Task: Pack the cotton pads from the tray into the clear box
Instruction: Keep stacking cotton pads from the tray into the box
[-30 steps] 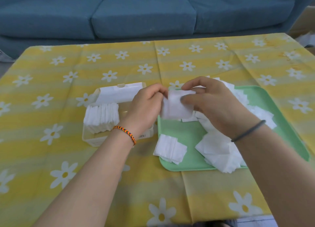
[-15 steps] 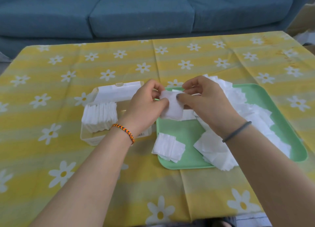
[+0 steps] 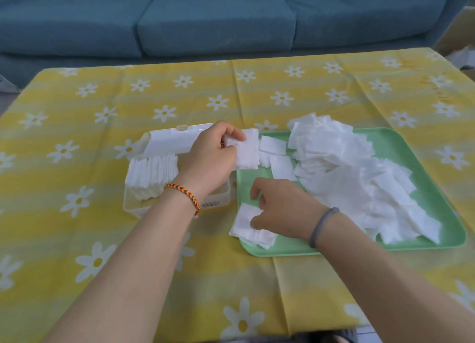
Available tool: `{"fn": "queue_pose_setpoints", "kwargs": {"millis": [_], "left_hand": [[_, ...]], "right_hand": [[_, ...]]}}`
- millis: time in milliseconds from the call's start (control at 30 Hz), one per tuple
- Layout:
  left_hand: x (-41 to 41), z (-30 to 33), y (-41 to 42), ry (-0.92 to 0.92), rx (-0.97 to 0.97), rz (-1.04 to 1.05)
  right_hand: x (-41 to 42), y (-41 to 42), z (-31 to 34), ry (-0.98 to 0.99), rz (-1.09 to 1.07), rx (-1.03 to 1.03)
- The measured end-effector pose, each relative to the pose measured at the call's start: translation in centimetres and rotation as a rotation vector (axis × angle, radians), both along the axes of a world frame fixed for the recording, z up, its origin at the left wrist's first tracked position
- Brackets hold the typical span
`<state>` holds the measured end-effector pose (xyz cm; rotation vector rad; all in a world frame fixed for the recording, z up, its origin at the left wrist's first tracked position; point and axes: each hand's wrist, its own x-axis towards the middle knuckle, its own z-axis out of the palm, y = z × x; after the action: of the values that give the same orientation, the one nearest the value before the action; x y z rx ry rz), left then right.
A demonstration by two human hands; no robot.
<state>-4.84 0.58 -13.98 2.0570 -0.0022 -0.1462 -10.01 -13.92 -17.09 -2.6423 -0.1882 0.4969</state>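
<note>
left hand [image 3: 210, 157] pinched cotton pad [image 3: 247, 148] above tray [image 3: 421, 162] edge | right hand [image 3: 280, 209] apparently gripped pad stack [image 3: 250, 228] at tray corner | clear box [image 3: 177, 203] held upright pads; barcode label [image 3: 210, 204] unreadable

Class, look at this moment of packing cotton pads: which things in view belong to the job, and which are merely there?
Part of the job:
- cotton pads
- green tray
- clear box
- left hand, gripping a few pads
- right hand, on a small stack at the tray's near corner

Merely there:
- flowered tablecloth
- blue sofa
</note>
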Motion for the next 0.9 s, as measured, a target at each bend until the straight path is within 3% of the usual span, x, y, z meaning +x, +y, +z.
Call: {"fn": "queue_pose_setpoints", "kwargs": {"millis": [367, 467, 667, 900], "left_hand": [[0.0, -0.1, 0.2, 0.014, -0.066, -0.002], [0.1, 0.3, 0.0, 0.045, -0.118, 0.030], [-0.2, 0.1, 0.1, 0.019, -0.097, -0.025], [-0.6, 0.2, 0.0, -0.063, -0.041, -0.079]], "right_hand": [[1.1, -0.9, 1.5, 0.041, -0.070, 0.183], [1.3, -2.1, 3.4, 0.137, -0.185, 0.366], [0.9, -4.3, 6.6, 0.317, -0.370, 0.952], [1.5, -3.5, 6.8, 0.034, -0.494, 1.006]]}}
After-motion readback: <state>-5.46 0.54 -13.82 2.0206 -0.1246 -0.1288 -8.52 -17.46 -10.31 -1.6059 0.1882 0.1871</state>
